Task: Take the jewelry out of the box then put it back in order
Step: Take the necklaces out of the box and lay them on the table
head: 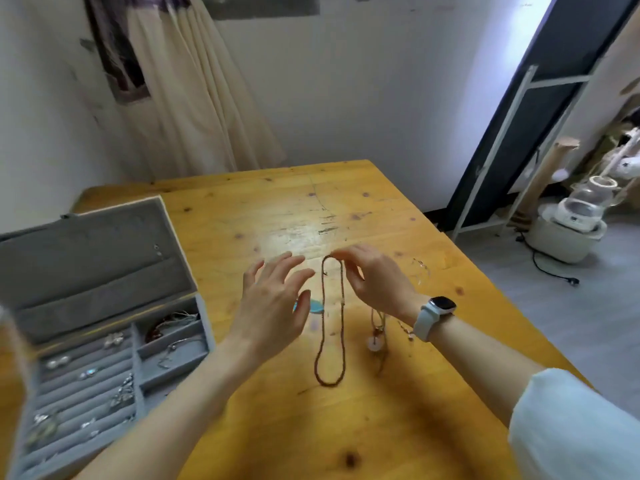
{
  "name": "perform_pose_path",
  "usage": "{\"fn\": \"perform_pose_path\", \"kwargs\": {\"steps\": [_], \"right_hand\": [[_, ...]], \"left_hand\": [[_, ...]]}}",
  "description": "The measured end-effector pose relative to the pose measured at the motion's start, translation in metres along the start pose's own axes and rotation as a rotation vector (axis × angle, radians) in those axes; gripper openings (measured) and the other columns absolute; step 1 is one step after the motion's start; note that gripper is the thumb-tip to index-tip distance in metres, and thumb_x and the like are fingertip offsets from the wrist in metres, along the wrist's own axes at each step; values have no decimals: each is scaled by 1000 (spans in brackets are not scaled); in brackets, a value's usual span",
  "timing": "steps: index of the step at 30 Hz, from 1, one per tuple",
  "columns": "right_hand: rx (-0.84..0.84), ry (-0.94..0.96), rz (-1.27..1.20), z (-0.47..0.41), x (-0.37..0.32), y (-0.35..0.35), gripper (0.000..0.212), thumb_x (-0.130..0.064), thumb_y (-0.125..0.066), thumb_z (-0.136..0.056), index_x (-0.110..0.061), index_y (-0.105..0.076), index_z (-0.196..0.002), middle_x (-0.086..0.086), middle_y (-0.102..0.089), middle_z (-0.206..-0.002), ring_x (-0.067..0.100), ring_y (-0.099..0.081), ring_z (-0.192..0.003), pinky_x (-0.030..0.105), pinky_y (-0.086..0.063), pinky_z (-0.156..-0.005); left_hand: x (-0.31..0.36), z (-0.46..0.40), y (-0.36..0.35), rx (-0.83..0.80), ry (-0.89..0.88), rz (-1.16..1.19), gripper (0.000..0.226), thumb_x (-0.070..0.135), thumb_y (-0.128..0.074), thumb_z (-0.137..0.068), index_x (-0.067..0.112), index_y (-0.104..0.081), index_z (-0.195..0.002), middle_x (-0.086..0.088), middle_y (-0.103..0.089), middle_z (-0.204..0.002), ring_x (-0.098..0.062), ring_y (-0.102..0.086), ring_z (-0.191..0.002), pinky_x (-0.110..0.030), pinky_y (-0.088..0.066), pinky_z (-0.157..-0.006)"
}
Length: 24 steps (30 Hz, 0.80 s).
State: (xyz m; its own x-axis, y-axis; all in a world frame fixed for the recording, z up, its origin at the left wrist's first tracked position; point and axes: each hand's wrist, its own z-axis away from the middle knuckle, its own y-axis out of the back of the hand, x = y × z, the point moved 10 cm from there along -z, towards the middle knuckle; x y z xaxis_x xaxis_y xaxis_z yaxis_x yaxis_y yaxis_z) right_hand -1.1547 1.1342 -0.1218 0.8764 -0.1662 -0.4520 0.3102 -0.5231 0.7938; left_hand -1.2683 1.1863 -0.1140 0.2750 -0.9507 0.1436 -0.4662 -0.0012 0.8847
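- The wooden counter (277, 209) carries everything; its open middle serves as the laying-out ground for pieces taken from the box.
- The grey jewelry box (104, 306) stands at the left edge with its lid tipped back, so the padded rows and side compartments are reachable. Earrings and rings sit tucked into the rows, and a red bangle and a chain lie in the right-hand compartments, so much of the jewelry is not yet out.
- The left hand (273, 306) hovers just left of the necklace with fingers spread and relaxed, holding nothing; it seems poised to smooth or steady the strand.
- The right hand (374, 278), with a pale watch (437, 315) on its wrist, pinches the top of the loop between fingertips, probably to draw it straight.
- The brown beaded necklace (330, 323) lies as a long narrow loop running toward the person, between the two hands.
- A corded pendant with a pale round stone (374, 342) lies just right of it, under the right wrist.
- A thin clear bracelet (420, 270) rests beyond the right hand.
- A small turquoise piece (316, 306) peeks out beside the left hand's thumb, partly hidden.
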Motion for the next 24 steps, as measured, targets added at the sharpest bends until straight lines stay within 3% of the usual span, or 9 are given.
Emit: {"fn": "perform_pose_path", "kwargs": {"steps": [6,9,13,18,24], "right_hand": [[49,132,-100,-59,-99,-29,26,-6,-43,-91,-7,-56,-113,9,-60,-102,23,-59,-82,40,-51,-71],[57,147,-140,-86,-142,-48,25,-10,-41,-92,-9,-55,-112,9,-62,-105,27,-59,-88,38,-49,-73],[52,106,-126,-115,-176,-77,22,-18,-43,-93,-11,-57,-109,8,-67,-94,27,-59,-88,30,-37,-65],[92,-21,24,-131,-190,-110,22,-30,-41,-94,-14,-54,-103,6,-66,-93,26,-61,-84,28,-36,-61],[134,-140,155,-134,-187,-124,24,-30,-38,-94,-13,-52,-103,8,-67,-93,29,-62,-84,28,-31,-61]], "left_hand": [[-108,7,96,190,109,-189,39,26,-38,-80,11,-65,-102,-8,-65,-108,-26,-58,-107,-43,-37,-94],[-165,23,130,265,251,-307,42,25,-40,-79,8,-61,-112,-13,-60,-117,-31,-51,-115,-52,-35,-97],[-220,41,130,213,414,-400,54,13,-68,-73,6,-53,-124,-19,-52,-127,-38,-43,-123,-64,-24,-99],[-229,47,130,275,380,-442,60,13,-74,-62,6,-55,-119,-16,-57,-119,-34,-52,-111,-60,-33,-97],[-227,50,129,342,364,-421,54,20,-57,-69,9,-49,-121,-14,-53,-122,-31,-49,-114,-52,-22,-104]]}}
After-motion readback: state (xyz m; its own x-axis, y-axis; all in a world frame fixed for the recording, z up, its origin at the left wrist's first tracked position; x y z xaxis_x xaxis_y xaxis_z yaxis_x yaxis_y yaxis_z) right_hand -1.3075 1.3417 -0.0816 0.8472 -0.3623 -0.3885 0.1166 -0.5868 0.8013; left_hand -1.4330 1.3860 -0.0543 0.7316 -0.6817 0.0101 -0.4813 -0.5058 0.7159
